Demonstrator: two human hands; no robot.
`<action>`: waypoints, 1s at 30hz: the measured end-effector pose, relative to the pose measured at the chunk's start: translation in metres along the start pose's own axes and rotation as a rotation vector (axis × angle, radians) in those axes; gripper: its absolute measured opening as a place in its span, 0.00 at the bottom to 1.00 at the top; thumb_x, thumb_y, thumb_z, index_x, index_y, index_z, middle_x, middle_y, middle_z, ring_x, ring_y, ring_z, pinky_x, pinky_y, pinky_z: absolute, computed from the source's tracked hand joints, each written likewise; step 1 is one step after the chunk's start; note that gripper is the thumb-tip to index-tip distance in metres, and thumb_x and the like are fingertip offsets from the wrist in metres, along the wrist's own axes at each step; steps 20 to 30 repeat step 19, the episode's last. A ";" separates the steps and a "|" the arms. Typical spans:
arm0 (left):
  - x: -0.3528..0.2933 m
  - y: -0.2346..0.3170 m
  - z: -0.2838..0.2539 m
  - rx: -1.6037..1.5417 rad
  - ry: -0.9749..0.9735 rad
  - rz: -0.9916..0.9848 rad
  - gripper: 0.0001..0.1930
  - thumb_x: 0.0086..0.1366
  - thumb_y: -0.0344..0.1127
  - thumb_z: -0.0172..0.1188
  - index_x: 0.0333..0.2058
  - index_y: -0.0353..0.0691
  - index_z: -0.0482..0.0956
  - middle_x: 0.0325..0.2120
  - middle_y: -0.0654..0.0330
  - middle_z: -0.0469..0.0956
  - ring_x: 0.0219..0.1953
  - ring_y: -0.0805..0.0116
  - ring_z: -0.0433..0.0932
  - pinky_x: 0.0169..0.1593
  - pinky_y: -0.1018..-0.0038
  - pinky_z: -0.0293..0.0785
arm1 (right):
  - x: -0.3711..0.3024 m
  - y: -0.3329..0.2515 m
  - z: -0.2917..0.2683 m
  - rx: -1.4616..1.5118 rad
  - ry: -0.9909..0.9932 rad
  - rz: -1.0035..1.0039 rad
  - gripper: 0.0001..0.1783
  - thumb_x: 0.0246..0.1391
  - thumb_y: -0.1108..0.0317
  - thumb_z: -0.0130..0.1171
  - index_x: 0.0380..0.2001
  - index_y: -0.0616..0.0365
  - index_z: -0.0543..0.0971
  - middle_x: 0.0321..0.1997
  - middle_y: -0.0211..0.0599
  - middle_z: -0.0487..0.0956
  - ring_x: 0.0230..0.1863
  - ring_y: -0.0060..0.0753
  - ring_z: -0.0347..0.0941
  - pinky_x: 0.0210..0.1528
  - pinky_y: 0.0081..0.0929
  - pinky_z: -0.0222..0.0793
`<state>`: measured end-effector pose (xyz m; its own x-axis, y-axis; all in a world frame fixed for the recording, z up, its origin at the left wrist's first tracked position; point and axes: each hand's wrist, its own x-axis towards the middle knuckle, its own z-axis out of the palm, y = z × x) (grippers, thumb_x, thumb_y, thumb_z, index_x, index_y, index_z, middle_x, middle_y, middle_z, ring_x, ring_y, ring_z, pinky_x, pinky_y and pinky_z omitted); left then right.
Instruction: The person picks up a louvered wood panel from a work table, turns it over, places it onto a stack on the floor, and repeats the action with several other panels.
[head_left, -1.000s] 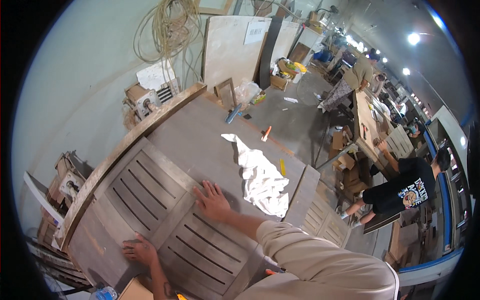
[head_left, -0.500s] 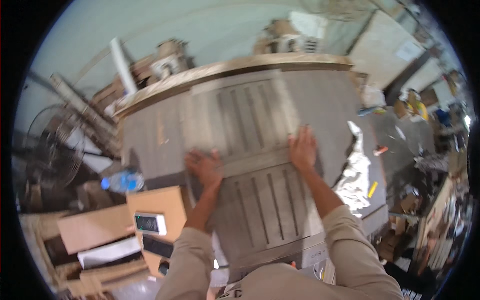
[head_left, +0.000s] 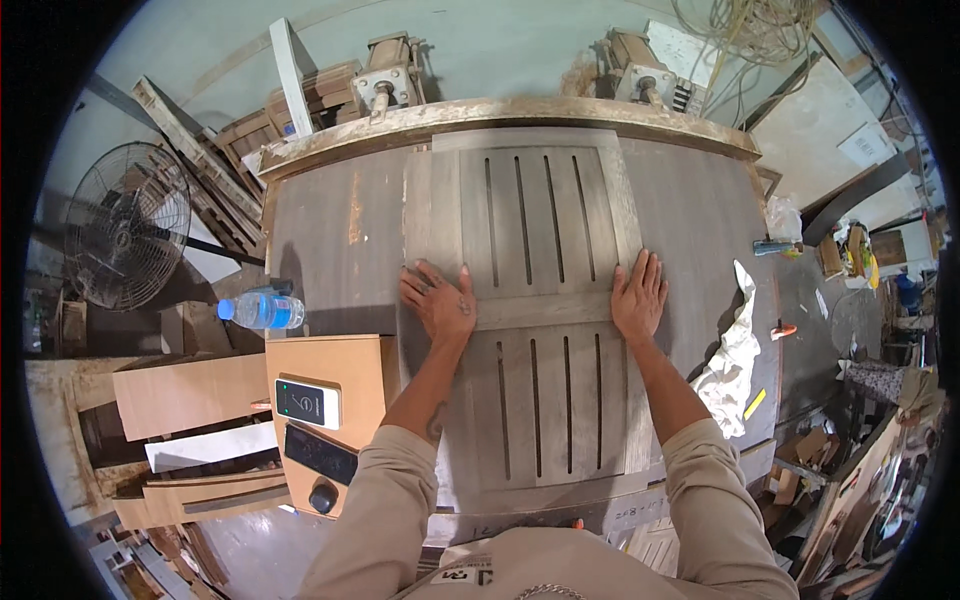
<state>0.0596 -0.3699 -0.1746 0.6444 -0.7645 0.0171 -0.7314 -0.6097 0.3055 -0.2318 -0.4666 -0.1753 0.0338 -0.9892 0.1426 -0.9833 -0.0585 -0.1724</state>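
A grey-brown wooden door panel (head_left: 555, 310) lies flat on the workbench, its two framed fields cut with several long slots. Flat on its left stile rests my left hand (head_left: 440, 305), fingers spread, level with the middle crosspiece. My right hand (head_left: 640, 297) lies at the right stile at about the same height, its fingers stretched out away from me. Neither hand has anything in its grasp. The panel's far end lies close to a worn wooden rail (head_left: 520, 112) along the bench's back edge.
At left, a water bottle (head_left: 262, 311) lies on its side near a cardboard-brown box (head_left: 340, 360) bearing a white device (head_left: 308, 403) and a black phone (head_left: 320, 452). A fan (head_left: 127, 228) stands beyond. A crumpled white cloth (head_left: 732, 365) and a yellow strip (head_left: 755, 403) lie right.
The view has turned and steadied, so the panel now appears straighter. Both hands remain at the panel's two sides beside the crosspiece; nothing has been picked up.
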 end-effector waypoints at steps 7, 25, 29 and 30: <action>-0.003 -0.005 0.000 0.003 0.017 0.023 0.42 0.68 0.58 0.38 0.61 0.18 0.45 0.60 0.24 0.42 0.64 0.30 0.40 0.65 0.45 0.38 | 0.000 -0.003 -0.001 -0.009 -0.013 0.001 0.36 0.64 0.46 0.34 0.66 0.60 0.51 0.69 0.53 0.54 0.71 0.51 0.47 0.69 0.52 0.40; -0.001 -0.005 0.004 0.056 -0.012 -0.033 0.43 0.67 0.59 0.39 0.63 0.21 0.42 0.63 0.30 0.38 0.66 0.36 0.38 0.66 0.47 0.36 | -0.001 -0.004 -0.003 -0.002 -0.088 0.034 0.37 0.64 0.45 0.32 0.67 0.59 0.48 0.71 0.49 0.50 0.72 0.48 0.43 0.70 0.50 0.37; -0.001 -0.005 0.004 0.056 -0.012 -0.033 0.43 0.67 0.59 0.39 0.63 0.21 0.42 0.63 0.30 0.38 0.66 0.36 0.38 0.66 0.47 0.36 | -0.001 -0.004 -0.003 -0.002 -0.088 0.034 0.37 0.64 0.45 0.32 0.67 0.59 0.48 0.71 0.49 0.50 0.72 0.48 0.43 0.70 0.50 0.37; -0.001 -0.005 0.004 0.056 -0.012 -0.033 0.43 0.67 0.59 0.39 0.63 0.21 0.42 0.63 0.30 0.38 0.66 0.36 0.38 0.66 0.47 0.36 | -0.001 -0.004 -0.003 -0.002 -0.088 0.034 0.37 0.64 0.45 0.32 0.67 0.59 0.48 0.71 0.49 0.50 0.72 0.48 0.43 0.70 0.50 0.37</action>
